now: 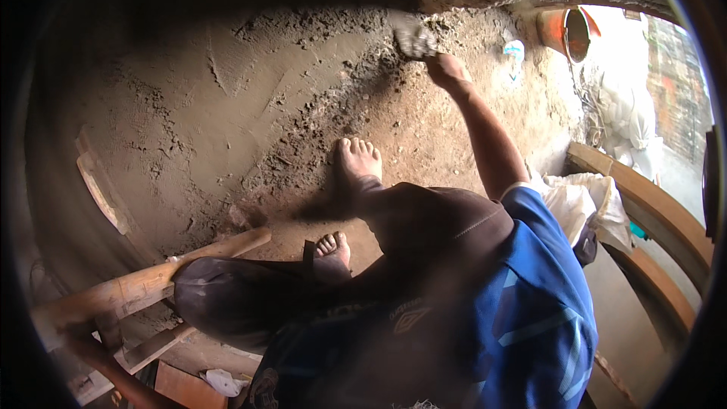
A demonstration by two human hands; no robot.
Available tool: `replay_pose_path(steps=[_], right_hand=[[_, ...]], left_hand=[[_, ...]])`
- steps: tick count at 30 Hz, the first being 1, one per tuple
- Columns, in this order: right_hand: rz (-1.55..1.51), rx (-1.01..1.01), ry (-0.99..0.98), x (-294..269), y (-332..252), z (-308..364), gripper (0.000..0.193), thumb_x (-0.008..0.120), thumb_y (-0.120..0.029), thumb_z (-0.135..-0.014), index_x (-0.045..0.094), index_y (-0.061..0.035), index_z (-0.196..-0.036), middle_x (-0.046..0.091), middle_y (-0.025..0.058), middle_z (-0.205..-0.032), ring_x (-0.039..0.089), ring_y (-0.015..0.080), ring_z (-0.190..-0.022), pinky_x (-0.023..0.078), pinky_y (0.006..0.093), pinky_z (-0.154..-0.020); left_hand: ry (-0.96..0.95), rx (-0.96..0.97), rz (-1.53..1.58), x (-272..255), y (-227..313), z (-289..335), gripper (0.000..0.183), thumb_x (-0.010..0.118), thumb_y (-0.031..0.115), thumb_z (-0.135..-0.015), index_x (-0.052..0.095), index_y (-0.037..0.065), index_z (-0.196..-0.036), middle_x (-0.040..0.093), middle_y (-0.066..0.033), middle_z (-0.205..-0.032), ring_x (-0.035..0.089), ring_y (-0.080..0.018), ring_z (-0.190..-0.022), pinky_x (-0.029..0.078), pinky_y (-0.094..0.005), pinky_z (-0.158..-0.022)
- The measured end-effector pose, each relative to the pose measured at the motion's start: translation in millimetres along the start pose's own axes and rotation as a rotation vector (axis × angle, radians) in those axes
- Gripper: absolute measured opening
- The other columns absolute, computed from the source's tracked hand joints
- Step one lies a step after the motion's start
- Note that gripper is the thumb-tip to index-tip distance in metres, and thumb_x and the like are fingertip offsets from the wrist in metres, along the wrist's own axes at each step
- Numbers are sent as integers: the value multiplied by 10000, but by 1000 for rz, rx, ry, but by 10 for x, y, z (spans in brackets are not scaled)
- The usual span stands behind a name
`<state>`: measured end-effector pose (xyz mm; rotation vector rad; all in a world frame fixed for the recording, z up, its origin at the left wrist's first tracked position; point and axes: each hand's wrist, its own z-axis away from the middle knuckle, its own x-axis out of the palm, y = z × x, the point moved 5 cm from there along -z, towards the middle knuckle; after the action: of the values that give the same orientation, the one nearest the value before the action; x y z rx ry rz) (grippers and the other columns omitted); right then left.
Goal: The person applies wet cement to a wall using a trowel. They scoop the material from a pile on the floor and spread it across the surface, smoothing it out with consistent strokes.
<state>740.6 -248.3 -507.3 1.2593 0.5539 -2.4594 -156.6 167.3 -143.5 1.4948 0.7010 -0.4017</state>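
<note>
My right hand point(448, 72) is closed round the handle of a trowel point(414, 39), its blade caked with mortar and blurred by motion. The blade is over rough, crumbly mortar by the base of a wall. To its left spreads wet grey mortar point(261, 87), smoothed in places and lumpy along its edge. At the lower left, my left hand point(82, 339) is in shadow, gripping a ladder-like wooden frame point(155, 280); its fingers are only partly visible. I am crouched with both bare feet on the ground beside the mortar's edge.
An orange bucket point(556, 32) lies tipped at the upper right, near a crumpled clear plastic piece point(513, 53). White sacks point(587, 201) and curved-looking wooden boards point(644, 189) stand at my right. A wooden strip point(101, 185) lies on the left. A dark overhang crosses the top.
</note>
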Motion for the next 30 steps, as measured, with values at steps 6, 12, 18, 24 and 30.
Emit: replay_pose_path(steps=[6, 12, 18, 24, 30], right_hand=[[36, -5, 37, -226, 159, 183, 481, 333, -411, -915, 568, -29, -743, 530, 112, -564, 493, 199, -476, 391, 348, -425], [82, -299, -3, 107, -495, -44, 307, 328, -260, -930, 495, -88, -738, 421, -15, -519, 326, 67, -378, 284, 238, -316], [884, -798, -118, 949, -993, 977, 235, 354, -201, -923, 523, -69, -827, 458, 15, -543, 352, 50, -401, 312, 231, -307], [752, -723, 11, 811, -1119, 499, 283, 333, -243, -931, 533, -53, -869, 485, 29, -545, 397, 71, -400, 354, 254, -323], [296, -269, 43, 126, -206, 41, 368, 317, -319, -949, 585, -67, -931, 499, 33, -524, 362, 70, -368, 287, 270, -292]], left_hand=[[15, 126, -222, 162, 479, 261, 433, 457, 414, -846, 452, 37, -1059, 548, -92, -963, 541, -180, -878, 421, -330, -844], [-6, 101, -231, 276, 383, 261, 424, 531, 500, -760, 538, 86, -848, 569, -50, -819, 557, -172, -783, 423, -324, -822], [-113, 104, -431, 363, 651, 463, 454, 606, 587, -674, 624, 135, -637, 590, -9, -675, 574, -163, -688, 426, -319, -800], [111, 44, -24, 256, 457, 339, 458, 620, 563, -676, 622, 105, -685, 602, -68, -734, 583, -217, -710, 415, -334, -821], [136, 42, -35, 127, 430, 316, 459, 595, 477, -712, 565, 43, -858, 560, -118, -848, 554, -265, -805, 379, -357, -877]])
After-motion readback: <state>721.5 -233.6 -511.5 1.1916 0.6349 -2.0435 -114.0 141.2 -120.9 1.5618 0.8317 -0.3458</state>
